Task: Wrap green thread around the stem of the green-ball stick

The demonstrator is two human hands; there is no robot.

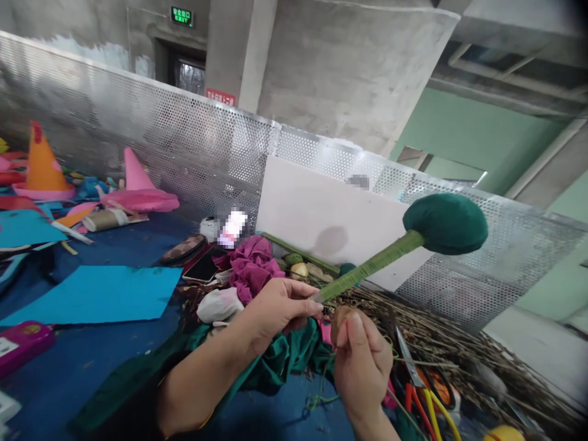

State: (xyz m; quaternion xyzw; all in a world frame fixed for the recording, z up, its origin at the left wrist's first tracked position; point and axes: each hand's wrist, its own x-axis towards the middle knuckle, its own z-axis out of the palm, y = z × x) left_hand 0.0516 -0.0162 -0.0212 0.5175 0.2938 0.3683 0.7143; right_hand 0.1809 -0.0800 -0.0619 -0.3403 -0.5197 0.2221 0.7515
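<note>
My left hand [287,304] is closed on the lower end of a stick [367,269] wound with light green thread. A dark green cloth-covered ball [445,224] tops the stick, which slants up to the right. Just below and right of that end, my right hand [362,358] pinches a small brown piece [340,323]; its kind is partly hidden by the fingers. Loose green thread [316,401] hangs and curls beside the right hand. Under both hands lies crumpled dark green cloth [275,361].
Scissors [408,358] and red- and yellow-handled tools [434,410] lie right, beside dry twigs [441,331]. Purple cloth [255,263], a phone [202,264] and blue sheet [96,294] are left. A white board [321,208] leans on a perforated metal barrier [184,141].
</note>
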